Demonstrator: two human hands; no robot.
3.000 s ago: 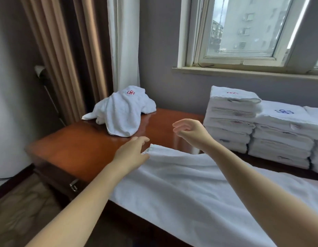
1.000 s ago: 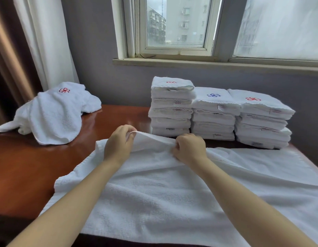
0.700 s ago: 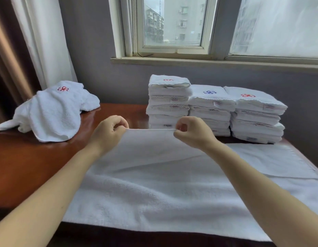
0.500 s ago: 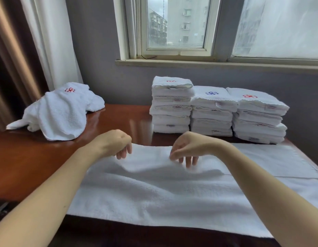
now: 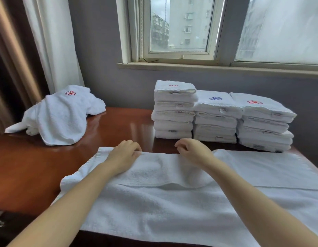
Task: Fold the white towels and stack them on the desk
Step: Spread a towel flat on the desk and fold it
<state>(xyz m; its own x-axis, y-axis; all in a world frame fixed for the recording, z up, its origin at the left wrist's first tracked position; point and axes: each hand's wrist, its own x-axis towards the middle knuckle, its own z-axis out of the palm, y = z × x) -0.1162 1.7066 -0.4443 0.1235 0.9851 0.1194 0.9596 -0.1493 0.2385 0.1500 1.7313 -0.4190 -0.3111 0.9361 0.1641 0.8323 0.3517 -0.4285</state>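
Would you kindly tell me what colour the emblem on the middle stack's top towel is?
The emblem is blue; the head view shows it best.

A grey wall holds a white-framed window over a ledge; an apartment block shows through, the right pane seemingly frosted. A white curtain and a brown drape hang left, behind a glossy wooden desk.

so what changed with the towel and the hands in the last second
A second ago both hands pinched the far edge of the towel and lifted it taut. They have since lowered it and let go: the left hand now rests on the towel, the right hand hovers at its far edge, fingers loosely curled. The folded stacks, the crumpled towel and the desk stayed put.
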